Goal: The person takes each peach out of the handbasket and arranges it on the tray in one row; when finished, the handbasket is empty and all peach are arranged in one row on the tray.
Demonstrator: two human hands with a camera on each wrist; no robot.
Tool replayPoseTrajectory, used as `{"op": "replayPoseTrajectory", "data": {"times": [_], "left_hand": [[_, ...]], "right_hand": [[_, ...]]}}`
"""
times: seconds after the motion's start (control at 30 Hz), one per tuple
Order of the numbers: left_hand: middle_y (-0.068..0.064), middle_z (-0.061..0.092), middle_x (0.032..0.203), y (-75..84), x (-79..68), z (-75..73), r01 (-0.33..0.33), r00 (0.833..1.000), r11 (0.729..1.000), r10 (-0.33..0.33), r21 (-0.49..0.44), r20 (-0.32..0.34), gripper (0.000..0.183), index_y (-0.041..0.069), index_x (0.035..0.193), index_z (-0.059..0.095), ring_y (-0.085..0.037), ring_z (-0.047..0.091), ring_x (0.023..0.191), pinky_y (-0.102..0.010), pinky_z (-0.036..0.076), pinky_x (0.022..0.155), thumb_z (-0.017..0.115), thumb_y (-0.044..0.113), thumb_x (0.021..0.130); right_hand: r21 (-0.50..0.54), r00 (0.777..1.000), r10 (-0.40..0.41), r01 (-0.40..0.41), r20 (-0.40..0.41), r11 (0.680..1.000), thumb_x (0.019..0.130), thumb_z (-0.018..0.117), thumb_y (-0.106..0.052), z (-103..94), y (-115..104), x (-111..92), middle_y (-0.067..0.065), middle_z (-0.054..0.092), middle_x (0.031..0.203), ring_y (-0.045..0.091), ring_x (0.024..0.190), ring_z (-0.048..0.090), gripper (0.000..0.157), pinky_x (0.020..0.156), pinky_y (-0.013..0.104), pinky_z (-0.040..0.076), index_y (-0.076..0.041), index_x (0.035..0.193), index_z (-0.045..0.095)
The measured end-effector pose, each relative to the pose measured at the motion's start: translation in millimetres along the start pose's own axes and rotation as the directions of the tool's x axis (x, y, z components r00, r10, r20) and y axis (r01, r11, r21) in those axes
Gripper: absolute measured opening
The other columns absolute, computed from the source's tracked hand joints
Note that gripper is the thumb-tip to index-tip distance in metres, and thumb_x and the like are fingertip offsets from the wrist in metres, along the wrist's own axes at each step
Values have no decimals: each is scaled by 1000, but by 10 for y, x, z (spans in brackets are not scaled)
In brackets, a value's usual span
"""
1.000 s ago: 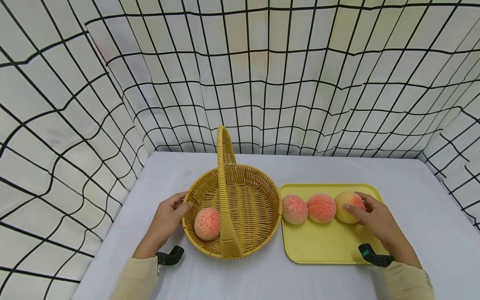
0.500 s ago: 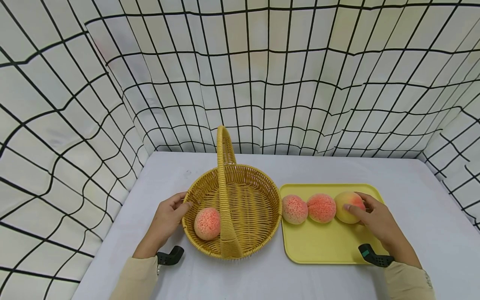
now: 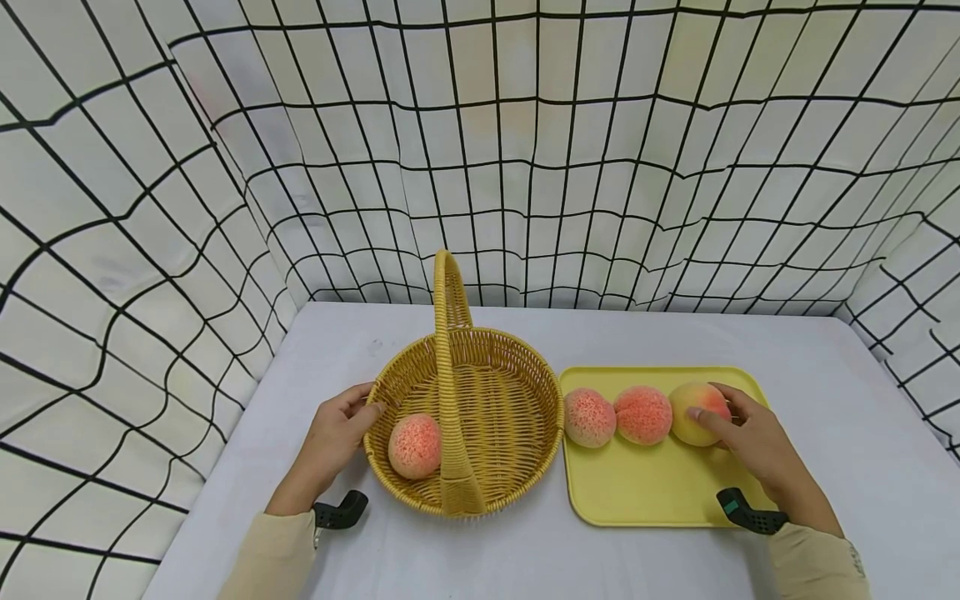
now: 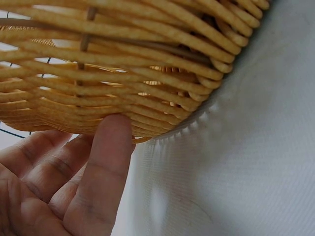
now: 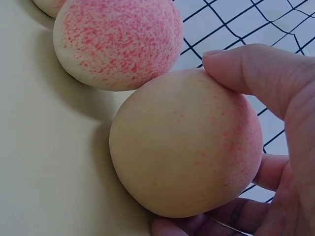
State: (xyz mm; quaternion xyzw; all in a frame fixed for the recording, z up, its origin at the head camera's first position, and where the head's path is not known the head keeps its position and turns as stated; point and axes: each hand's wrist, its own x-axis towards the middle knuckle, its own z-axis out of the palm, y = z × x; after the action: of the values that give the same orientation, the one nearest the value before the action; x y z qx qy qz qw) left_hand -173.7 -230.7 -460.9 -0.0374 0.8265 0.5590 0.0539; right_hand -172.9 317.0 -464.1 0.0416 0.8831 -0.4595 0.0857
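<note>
Plainly: rightmost peach (image 3: 692,416) | round | pale yellow | red-blushed side

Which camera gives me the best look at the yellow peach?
The right wrist view: the yellow peach looms large mid-frame, its surface markings plain. The head view shows it smaller, partly covered by the right hand; the left wrist view doesn't show it.

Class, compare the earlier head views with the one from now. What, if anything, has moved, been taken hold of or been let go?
Nothing has visibly changed. The left hand stays at the side of the basket, the right hand still holds the yellowish peach, and the yellow tray and other peaches lie as before.
</note>
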Motion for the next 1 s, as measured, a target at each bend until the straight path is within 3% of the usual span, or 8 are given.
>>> {"op": "replayPoseTrajectory", "data": {"times": [1.0], "left_hand": [[-23,67,126,7,-1,2,2,1000,1000,-2,28,-7,50,0,150,52,-17,68,93,-25,58,70,58,24,107]], "right_hand": [[-17,1000,3,-3,-4,1000,104,62,-46,17,54,10,26,55,141,6,96,57,78,76,25,57,-2,161,33]]}}
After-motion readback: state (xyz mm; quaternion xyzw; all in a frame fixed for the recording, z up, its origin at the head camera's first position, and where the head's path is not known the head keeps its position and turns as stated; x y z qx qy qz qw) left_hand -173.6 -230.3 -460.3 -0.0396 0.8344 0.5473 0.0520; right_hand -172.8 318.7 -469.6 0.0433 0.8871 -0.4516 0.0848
